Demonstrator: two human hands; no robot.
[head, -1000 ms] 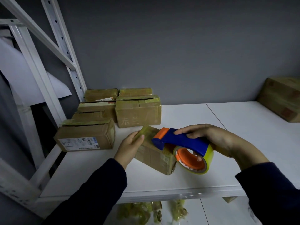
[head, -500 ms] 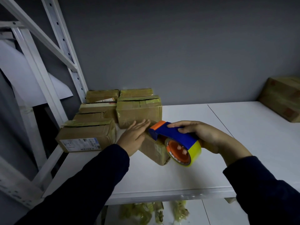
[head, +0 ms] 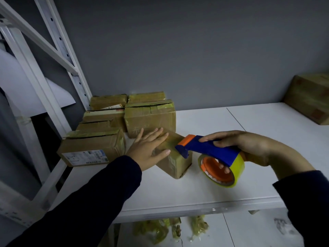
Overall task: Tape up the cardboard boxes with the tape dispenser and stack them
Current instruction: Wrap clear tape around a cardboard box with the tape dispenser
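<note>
A small cardboard box (head: pixel 175 162) lies on the white shelf (head: pixel 178 191), its top covered with yellowish tape. My left hand (head: pixel 148 150) lies flat on the box's top with straight fingers. My right hand (head: pixel 238 146) grips the blue and orange tape dispenser (head: pixel 211 154), which carries a yellow tape roll (head: pixel 229 172). The dispenser's orange nose sits at the box's right top edge. Several taped boxes (head: pixel 149 117) are grouped at the back left, the nearest one (head: pixel 92 148) bearing a white label.
A bigger cardboard box (head: pixel 309 98) stands at the far right of the shelf against the grey wall. White rack uprights (head: pixel 58 56) rise on the left. Crumpled tape scraps (head: pixel 160 230) lie on the lower level below the shelf edge.
My left hand went from holding the box's left end to lying flat on its top. The dispenser moved to the right along the box, and the box now sits flat.
</note>
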